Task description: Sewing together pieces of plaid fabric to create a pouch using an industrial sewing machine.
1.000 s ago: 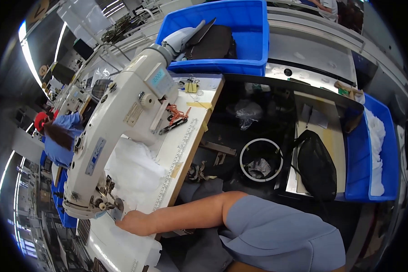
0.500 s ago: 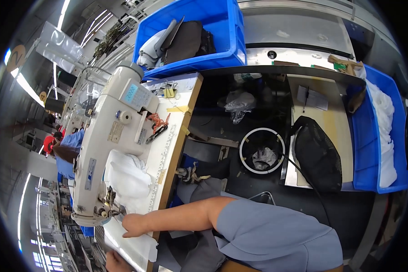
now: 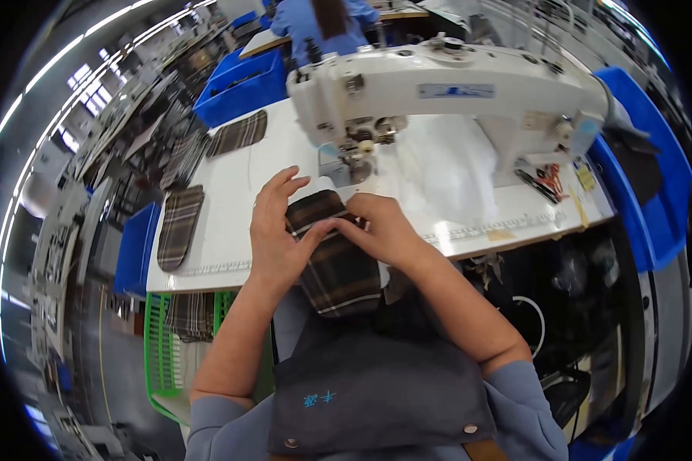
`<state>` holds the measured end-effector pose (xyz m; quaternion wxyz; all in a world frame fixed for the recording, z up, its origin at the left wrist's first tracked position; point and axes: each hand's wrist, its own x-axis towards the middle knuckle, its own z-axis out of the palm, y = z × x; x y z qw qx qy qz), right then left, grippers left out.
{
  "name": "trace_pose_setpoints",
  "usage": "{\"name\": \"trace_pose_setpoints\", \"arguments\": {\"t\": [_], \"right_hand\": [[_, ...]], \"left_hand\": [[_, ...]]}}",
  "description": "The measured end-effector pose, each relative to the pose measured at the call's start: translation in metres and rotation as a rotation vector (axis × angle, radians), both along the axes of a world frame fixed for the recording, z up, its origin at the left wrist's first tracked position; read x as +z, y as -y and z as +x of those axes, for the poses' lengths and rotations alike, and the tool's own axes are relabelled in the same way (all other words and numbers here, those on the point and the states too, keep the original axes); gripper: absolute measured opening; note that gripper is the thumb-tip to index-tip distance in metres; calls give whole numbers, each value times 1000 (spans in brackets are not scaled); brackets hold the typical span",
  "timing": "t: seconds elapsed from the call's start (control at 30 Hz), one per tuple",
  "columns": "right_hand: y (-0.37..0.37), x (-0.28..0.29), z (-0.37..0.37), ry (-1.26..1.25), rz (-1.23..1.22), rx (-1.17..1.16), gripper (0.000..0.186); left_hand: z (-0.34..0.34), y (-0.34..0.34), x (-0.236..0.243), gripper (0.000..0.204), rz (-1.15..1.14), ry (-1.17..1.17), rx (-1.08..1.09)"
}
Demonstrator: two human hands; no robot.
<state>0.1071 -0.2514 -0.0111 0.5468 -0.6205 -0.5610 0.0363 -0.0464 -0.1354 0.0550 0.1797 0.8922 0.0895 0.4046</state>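
Note:
My left hand [image 3: 277, 238] has its thumb on a brown plaid fabric piece [image 3: 336, 280], with fingers curved up along the left side. My right hand [image 3: 380, 230] pinches the piece near its top, close to the left thumb. A small white piece [image 3: 327, 184] shows behind its top edge. Just beyond is the needle area [image 3: 359, 150] of a white sewing machine [image 3: 469, 77]. Two more plaid pieces [image 3: 178, 227] [image 3: 238, 132] lie to the left on the white table [image 3: 223, 184], beside a stack of plaid fabric [image 3: 184, 157].
A green basket [image 3: 161, 346] with plaid pieces sits below the table's left. Blue bins stand left [image 3: 134, 253], behind [image 3: 238, 96] and right [image 3: 665, 223]. Scissors [image 3: 538, 187] and white material [image 3: 446, 169] lie on the table. A co-worker [image 3: 319, 23] is behind the machine.
My view has swung round to face the machine. Both hands now meet on the plaid piece; earlier my right hand was near the needle and my left was low at the table's edge.

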Motion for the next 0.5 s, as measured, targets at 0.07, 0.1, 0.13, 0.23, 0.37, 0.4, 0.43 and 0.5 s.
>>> {"name": "trace_pose_setpoints", "arguments": {"t": [0.07,0.1,0.13,0.23,0.37,0.4,0.43,0.5], "right_hand": [[3,8,-7,5,-7,65,21],[6,8,-9,6,4,75,19],[6,5,-10,43,10,90,17],[12,6,-17,58,8,78,19],[12,11,-23,49,-20,92,16],[12,12,-23,50,-28,96,16],[11,13,-22,65,-27,118,16],[11,15,-23,79,-32,145,16]], "left_hand": [[-9,-16,-7,47,-104,-22,29],[-12,-24,-12,45,-236,-74,-65],[-15,-29,-17,42,-368,-123,-163],[-14,-27,-18,33,-513,-108,-187],[-17,-33,-16,21,-526,-172,-186],[-18,-36,-15,21,-535,-169,-183],[-17,-40,-13,19,-518,-143,-243],[-18,-48,-11,17,-506,-116,-297]]}}
